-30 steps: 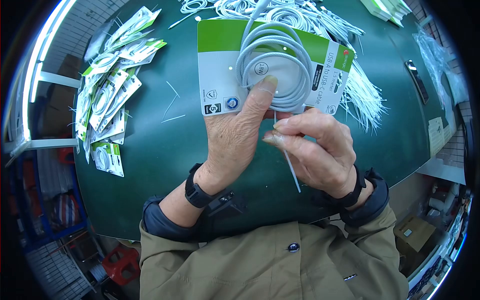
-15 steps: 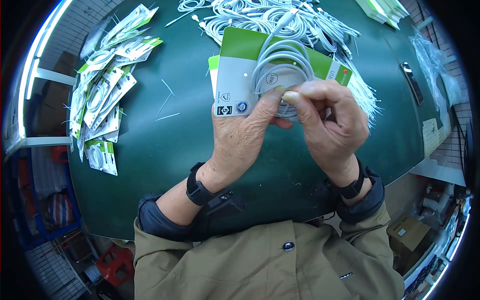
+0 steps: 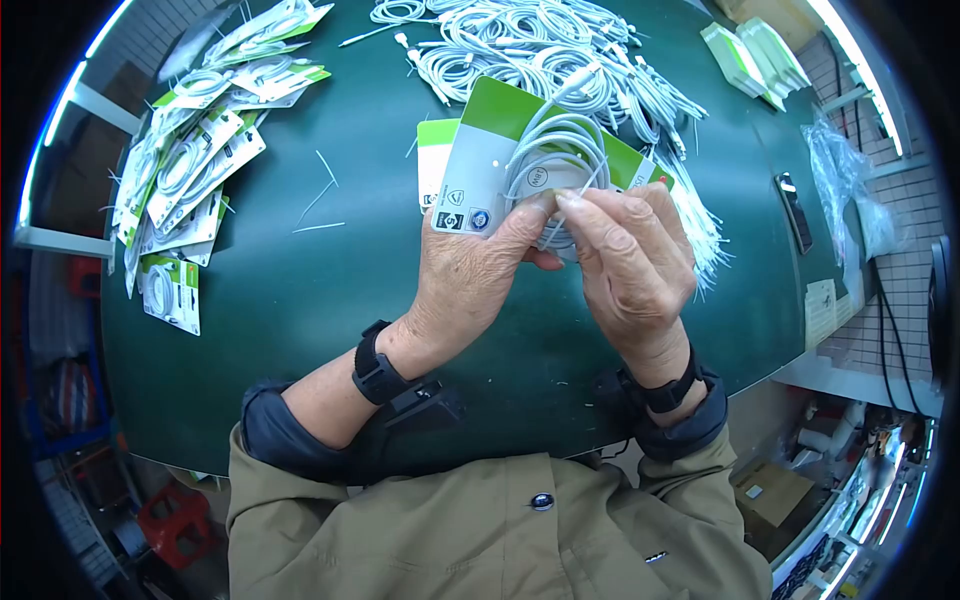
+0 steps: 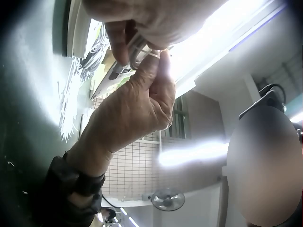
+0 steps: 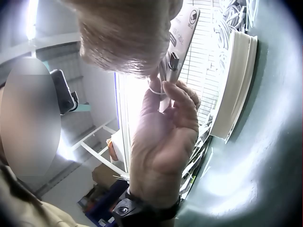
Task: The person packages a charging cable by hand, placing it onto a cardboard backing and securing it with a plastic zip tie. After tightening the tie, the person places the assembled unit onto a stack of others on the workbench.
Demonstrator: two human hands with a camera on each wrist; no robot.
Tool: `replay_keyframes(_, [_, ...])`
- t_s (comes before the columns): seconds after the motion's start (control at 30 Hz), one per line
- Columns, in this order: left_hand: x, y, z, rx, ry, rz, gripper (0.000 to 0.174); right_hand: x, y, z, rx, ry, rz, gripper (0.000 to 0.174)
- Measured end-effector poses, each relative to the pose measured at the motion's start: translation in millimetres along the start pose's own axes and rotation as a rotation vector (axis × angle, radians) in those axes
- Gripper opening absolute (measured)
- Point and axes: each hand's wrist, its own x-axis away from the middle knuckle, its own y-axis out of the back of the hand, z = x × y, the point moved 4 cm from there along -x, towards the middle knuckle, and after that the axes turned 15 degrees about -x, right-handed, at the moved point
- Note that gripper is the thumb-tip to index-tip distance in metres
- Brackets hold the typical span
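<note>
My left hand grips a green and white cardboard packaging card from below, its thumb over the front. A coiled light-grey USB cable lies against the card face, one plug sticking up at the top. My right hand meets the left thumb at the coil's lower part and pinches a thin white tie. In the right wrist view the tie curves in a small loop between both hands. A cable plug shows at the back of the card.
A heap of coiled cables and a bundle of white ties lie beyond the hands. Carded cables are piled at left. More cards stand behind the held one. A phone and plastic bag lie at right.
My right hand has moved from below the card up to the coil, bringing up the tie's hanging end. The card has tilted; my left hand keeps its hold.
</note>
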Motion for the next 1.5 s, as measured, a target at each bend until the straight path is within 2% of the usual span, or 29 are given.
replay_keyframes(0.1, [2, 2, 0, 0.007, 0.022, 0.001, 0.032, 3, 1, 5, -0.055, -0.047, 0.034, 0.05])
replay_keyframes(0.27, [1, 0, -10, 0.066, -0.004, -0.075, 0.028, -2, 6, 19, -0.095, 0.013, 0.072, 0.054])
replay_keyframes(0.4, [2, 2, -16, 0.042, -0.009, -0.08, 0.028, 2, 9, 22, -0.105, 0.031, 0.045, 0.051])
replay_keyframes(0.5, [1, 4, -17, -0.053, 0.014, -0.032, 0.035, 4, 9, 22, -0.081, 0.029, 0.018, 0.048])
replay_keyframes(0.83, [1, 4, -15, -0.017, 0.016, -0.031, 0.034, 9, 8, 18, -0.164, -0.042, -0.069, 0.047])
replay_keyframes(1.1, [1, 3, -14, 0.004, 0.031, -0.028, 0.035, 8, 7, 17, -0.156, -0.054, -0.067, 0.046])
replay_keyframes(1.2, [0, 1, -15, 0.067, -0.01, -0.09, 0.029, 8, 7, 15, -0.162, -0.052, -0.068, 0.046])
replay_keyframes(1.5, [0, 2, -13, 0.03, -0.007, -0.064, 0.029, 8, 6, 12, -0.15, -0.061, -0.074, 0.04])
